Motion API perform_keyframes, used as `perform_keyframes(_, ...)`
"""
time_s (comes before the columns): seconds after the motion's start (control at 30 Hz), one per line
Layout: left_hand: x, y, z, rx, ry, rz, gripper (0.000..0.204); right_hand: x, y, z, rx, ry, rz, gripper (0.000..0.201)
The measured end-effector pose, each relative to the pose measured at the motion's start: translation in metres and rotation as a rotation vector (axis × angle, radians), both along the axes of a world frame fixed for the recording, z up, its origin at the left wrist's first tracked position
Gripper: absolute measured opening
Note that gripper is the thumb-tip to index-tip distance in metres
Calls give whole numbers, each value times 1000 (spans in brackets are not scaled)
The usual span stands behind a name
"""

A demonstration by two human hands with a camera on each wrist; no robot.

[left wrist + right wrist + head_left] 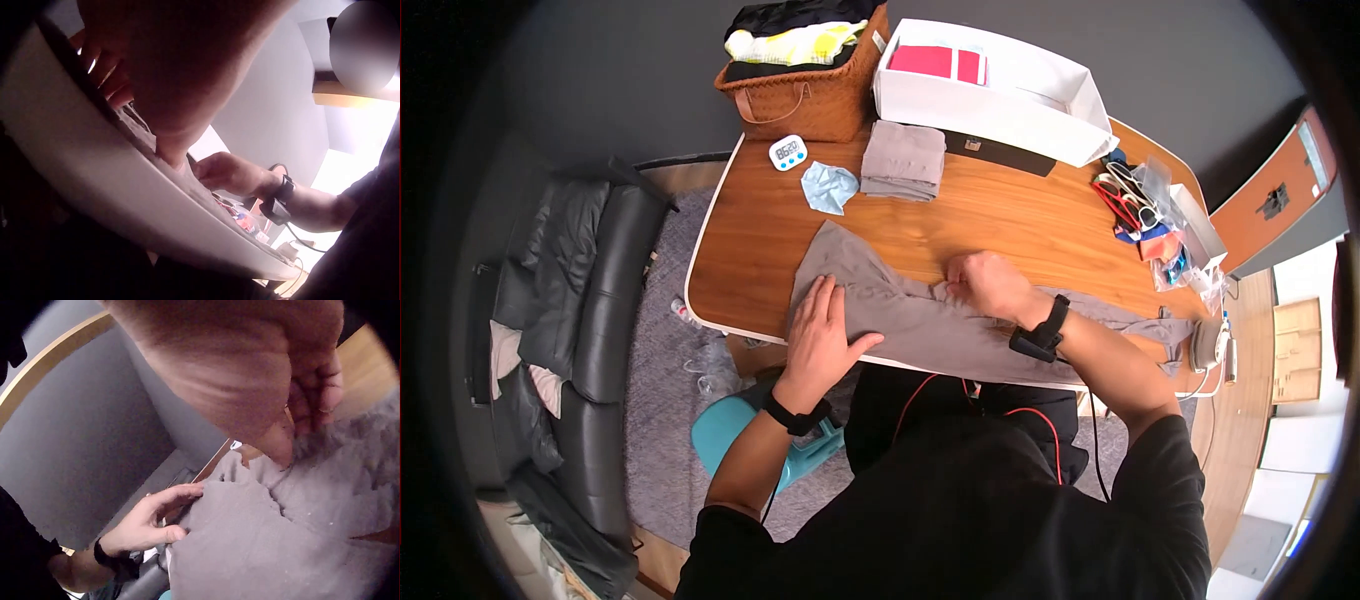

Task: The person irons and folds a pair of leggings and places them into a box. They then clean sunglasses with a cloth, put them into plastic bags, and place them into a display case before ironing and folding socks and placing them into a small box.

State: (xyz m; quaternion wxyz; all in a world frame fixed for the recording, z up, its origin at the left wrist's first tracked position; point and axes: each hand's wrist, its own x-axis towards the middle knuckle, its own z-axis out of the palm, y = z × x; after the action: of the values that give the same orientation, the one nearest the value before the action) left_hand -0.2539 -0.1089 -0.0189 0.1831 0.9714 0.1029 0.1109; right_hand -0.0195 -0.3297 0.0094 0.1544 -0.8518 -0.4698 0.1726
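A long grey-brown garment (890, 325) is spread along the near side of the wooden table, wrinkled, its right end narrow and bunched. My left hand (818, 335) lies on its left end with fingers straight and thumb out to the side. My right hand (990, 282) pinches the garment at its far edge, near the middle, with curled fingers. In the right wrist view the cloth (237, 531) gathers under the fingertips of the right hand (306, 387), while the left hand (147, 522) rests at the far side of it.
Behind the garment are a folded grey cloth (903, 160), a light blue crumpled cloth (830, 188) and a white timer (788, 153). A woven basket (800, 105) of clothes and a white box (1040, 75) stand at the back. Glasses (1135, 200) and small packets lie at right.
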Motion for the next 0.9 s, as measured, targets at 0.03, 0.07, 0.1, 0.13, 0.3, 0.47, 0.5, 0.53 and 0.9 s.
perform_keyframes(0.03, 0, 0, -4, -5, -3, 2, 95, 1, 2, 3, -5, -3, 2, 21)
perform_keyframes(0.07, -1, 1, -7, -3, -35, 6, 99, 4, 4, 6, -99, -63, -47, 23)
perform_keyframes(0.1, -2, 1, -9, 1, -67, 9, 102, 6, 5, 8, -191, -122, -96, 25)
perform_keyframes(0.13, -2, 1, -9, 1, -68, 10, 102, 10, 5, 6, -174, -191, -85, 26)
perform_keyframes(0.3, -9, -2, -7, 57, -14, 105, 113, 20, 3, -5, -38, -269, -192, 19)
perform_keyframes(0.47, -10, 2, -5, 89, 19, 124, 115, 30, 8, -16, 42, -322, -210, 13)
perform_keyframes(0.5, -8, 6, -3, 78, 24, 107, 115, 33, 11, -17, 66, -367, -202, 11)
perform_keyframes(0.53, -6, 10, -1, 69, 27, 90, 114, 36, 14, -18, 91, -412, -195, 10)
perform_keyframes(0.9, 62, 72, 44, 224, -124, -195, 38, 35, 17, 3, 303, -604, -82, 14)
